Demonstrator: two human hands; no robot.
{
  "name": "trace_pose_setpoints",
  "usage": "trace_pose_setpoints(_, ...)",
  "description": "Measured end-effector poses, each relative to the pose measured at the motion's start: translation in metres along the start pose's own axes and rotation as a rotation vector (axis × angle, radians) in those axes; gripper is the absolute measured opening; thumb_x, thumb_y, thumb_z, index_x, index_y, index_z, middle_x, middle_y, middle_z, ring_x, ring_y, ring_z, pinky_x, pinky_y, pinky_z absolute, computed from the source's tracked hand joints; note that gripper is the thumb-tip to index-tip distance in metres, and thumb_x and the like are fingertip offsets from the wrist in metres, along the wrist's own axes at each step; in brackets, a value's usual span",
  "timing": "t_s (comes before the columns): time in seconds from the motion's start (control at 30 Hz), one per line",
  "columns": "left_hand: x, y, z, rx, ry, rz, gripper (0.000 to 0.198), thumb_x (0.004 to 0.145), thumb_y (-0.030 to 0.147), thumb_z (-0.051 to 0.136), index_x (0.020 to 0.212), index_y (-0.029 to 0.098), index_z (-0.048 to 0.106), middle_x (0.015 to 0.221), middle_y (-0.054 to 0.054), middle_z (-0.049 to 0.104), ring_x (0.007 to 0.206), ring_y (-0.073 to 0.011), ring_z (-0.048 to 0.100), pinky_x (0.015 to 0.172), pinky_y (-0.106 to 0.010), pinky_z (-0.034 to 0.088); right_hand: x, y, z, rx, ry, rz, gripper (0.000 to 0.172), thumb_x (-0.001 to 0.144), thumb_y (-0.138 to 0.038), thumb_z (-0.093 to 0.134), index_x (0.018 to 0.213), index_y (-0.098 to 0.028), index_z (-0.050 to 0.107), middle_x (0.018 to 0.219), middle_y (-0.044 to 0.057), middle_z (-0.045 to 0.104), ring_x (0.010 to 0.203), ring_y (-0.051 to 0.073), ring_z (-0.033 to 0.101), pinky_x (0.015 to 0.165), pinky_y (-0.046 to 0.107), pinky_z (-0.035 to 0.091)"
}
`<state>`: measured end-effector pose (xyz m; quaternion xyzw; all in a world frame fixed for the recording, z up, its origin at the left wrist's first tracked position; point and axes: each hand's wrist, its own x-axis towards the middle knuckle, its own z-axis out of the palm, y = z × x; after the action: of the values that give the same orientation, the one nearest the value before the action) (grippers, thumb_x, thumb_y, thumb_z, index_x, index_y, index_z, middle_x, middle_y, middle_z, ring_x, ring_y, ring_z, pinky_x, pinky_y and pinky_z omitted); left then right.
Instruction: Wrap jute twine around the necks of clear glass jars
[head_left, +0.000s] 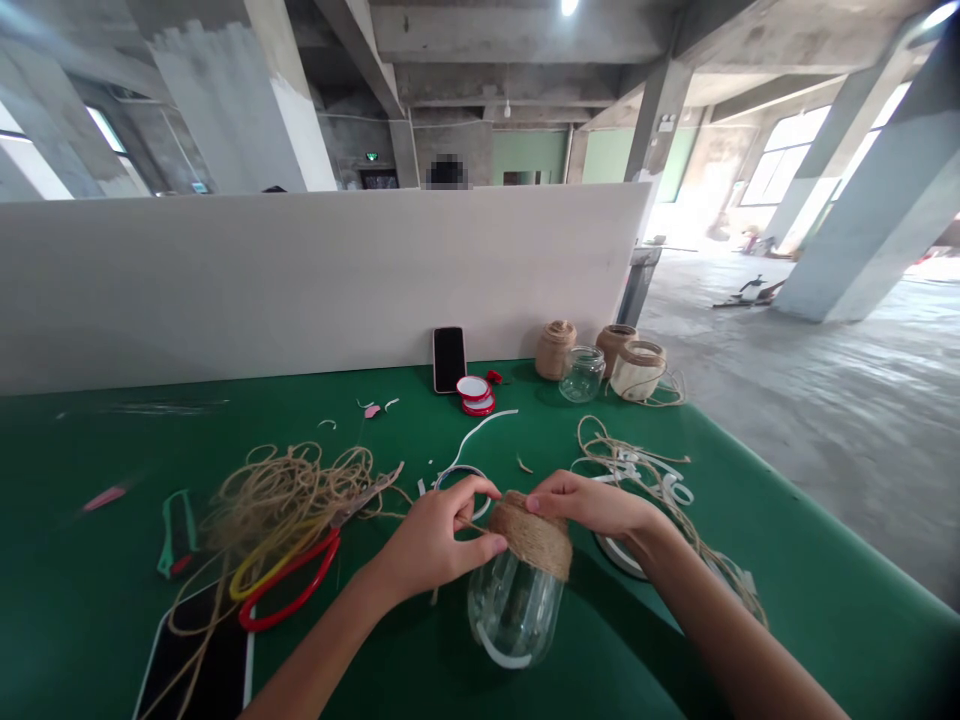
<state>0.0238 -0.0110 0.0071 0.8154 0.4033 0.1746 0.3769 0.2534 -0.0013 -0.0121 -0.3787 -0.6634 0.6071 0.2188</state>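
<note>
A clear glass jar [517,605] tilts in front of me, with jute twine [541,540] wound in a band around its upper end. White tape strips show on the bare glass. My left hand [442,535] is closed at the jar's left side, pinching a strand of twine that runs to the wrapped band. Over the band's top right, my right hand [589,500] grips the jar, thumb and fingers pressed on the twine. To the left lies a loose heap of twine [300,490], partly under red-and-yellow-handled scissors [300,575].
Green thread snips [178,535] and a dark-screened device [199,650] lie left. A phone [449,360] leans on the white partition [322,280] near red tape rolls [475,392]. Wrapped jars [556,350] and a bare glass jar [582,375] stand back right. Tangled twine and tape scraps [660,480] lie right.
</note>
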Motion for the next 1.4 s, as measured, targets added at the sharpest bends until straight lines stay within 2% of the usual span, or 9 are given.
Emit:
trace_pose_setpoints(0.3,0.003,-0.009,0.004,-0.215,-0.073,0.017,0.032,0.079,0.025,0.057,0.109,0.02,0.046,0.059,0.008,0.025,0.052,-0.0083,0.026,0.051,-0.02,0.023,-0.001,-0.001,-0.001,-0.034,-0.039,-0.074,0.046,0.082,-0.052,0.05,0.059,-0.012,0.051,0.061,-0.004,0.036,0.058,0.008,0.029,0.054,0.023,0.025)
trace_pose_setpoints(0.47,0.006,-0.015,0.005,-0.341,-0.14,-0.033,0.046,0.077,0.026,0.059,0.118,0.019,0.039,0.057,0.01,0.025,0.05,-0.0073,0.024,0.048,-0.019,0.02,-0.002,-0.003,-0.004,-0.127,-0.087,-0.23,0.046,0.086,-0.049,0.046,0.059,-0.013,0.047,0.073,0.001,0.044,0.071,0.012,0.039,0.066,0.025,0.034)
trace_pose_setpoints(0.7,0.008,-0.022,0.003,-0.339,-0.195,-0.082,0.067,0.073,0.037,0.064,0.13,0.018,0.035,0.059,0.008,0.032,0.053,-0.0082,0.029,0.049,-0.019,0.022,-0.007,-0.014,-0.002,-0.244,-0.103,-0.309,0.046,0.088,-0.051,0.041,0.062,-0.013,0.05,0.088,0.007,0.052,0.086,0.016,0.047,0.081,0.031,0.039)
trace_pose_setpoints(0.77,0.008,-0.023,0.001,-0.324,-0.235,-0.095,0.064,0.073,0.04,0.064,0.127,0.015,0.041,0.058,0.008,0.031,0.052,-0.008,0.027,0.048,-0.019,0.02,-0.008,-0.017,-0.001,-0.321,-0.092,-0.324,0.046,0.089,-0.05,0.04,0.062,-0.014,0.05,0.089,0.006,0.053,0.092,0.017,0.048,0.093,0.035,0.032)
trace_pose_setpoints(0.83,0.007,-0.023,-0.002,-0.307,-0.245,-0.09,0.059,0.072,0.041,0.065,0.121,0.014,0.047,0.058,0.008,0.029,0.052,-0.0079,0.024,0.048,-0.02,0.018,-0.009,-0.019,0.001,-0.382,-0.071,-0.315,0.044,0.089,-0.049,0.04,0.064,-0.015,0.051,0.092,0.006,0.055,0.098,0.018,0.048,0.104,0.04,0.017)
trace_pose_setpoints(0.9,0.006,-0.021,-0.005,-0.278,-0.218,-0.088,0.059,0.07,0.038,0.066,0.121,0.015,0.047,0.058,0.008,0.028,0.052,-0.0079,0.023,0.047,-0.02,0.017,-0.01,-0.02,0.003,-0.414,-0.059,-0.288,0.041,0.09,-0.046,0.04,0.067,-0.015,0.052,0.099,0.006,0.055,0.102,0.018,0.048,0.107,0.043,0.003)
trace_pose_setpoints(1.03,0.001,-0.016,-0.009,-0.12,-0.148,-0.111,0.067,0.067,0.038,0.069,0.125,0.018,0.041,0.058,0.008,0.027,0.052,-0.0084,0.026,0.046,-0.02,0.017,-0.014,-0.024,0.007,-0.451,-0.062,-0.256,0.033,0.092,-0.039,0.039,0.075,-0.016,0.056,0.107,0.005,0.056,0.104,0.017,0.049,0.107,0.045,-0.002)
trace_pose_setpoints(1.23,-0.004,-0.001,-0.009,0.106,-0.104,-0.099,0.062,0.064,0.041,0.068,0.118,0.021,0.044,0.059,0.007,0.033,0.053,-0.0105,0.035,0.045,-0.02,0.02,-0.016,-0.027,0.008,-0.485,-0.089,-0.234,0.035,0.092,-0.041,0.037,0.074,-0.016,0.053,0.088,0.001,0.058,0.087,0.014,0.054,0.107,0.044,0.004)
trace_pose_setpoints(1.4,-0.005,0.016,-0.002,0.248,-0.049,-0.082,0.061,0.062,0.047,0.068,0.113,0.021,0.046,0.062,0.005,0.046,0.057,-0.0143,0.045,0.047,-0.02,0.022,-0.01,-0.023,0.015,-0.432,0.011,-0.187,0.043,0.092,-0.048,0.031,0.066,-0.017,0.045,0.061,-0.006,0.039,0.067,0.011,0.047,0.107,0.042,0.008)
